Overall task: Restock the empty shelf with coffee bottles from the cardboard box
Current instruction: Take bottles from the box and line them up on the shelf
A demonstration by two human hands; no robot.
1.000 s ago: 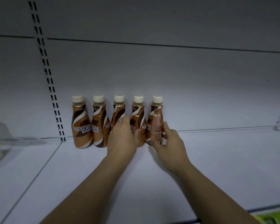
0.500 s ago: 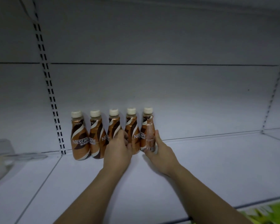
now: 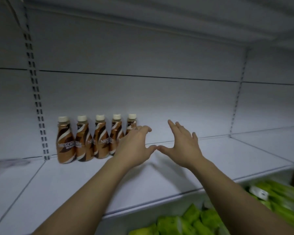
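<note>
I am looking through the head camera at a white shelf point(image 3: 210, 160) running across the middle of the frame, where five coffee bottles point(image 3: 100, 138) are standing upright in a tight row against the back panel at centre left. My left hand point(image 3: 134, 146) is hovering open just in front of the rightmost bottle, partly covering it, and my right hand point(image 3: 183, 145) is spreading open to its right; both grips are released and holding nothing, with thumb tips nearly touching. The bottles are looking like small, rigid plastic ones with glossy brown sleeves and pale caps, so I am judging them light to moderate in weight, a little slippery, and easy to tip; the waisted middle of the body seems the safest hold. Right of the row the shelf is lying bare to the upright at far right, giving wide room, though the shelf's front lip crosses low in the frame. Green packets point(image 3: 193, 221) are filling the lower right. The cardboard box is not in view.
</note>
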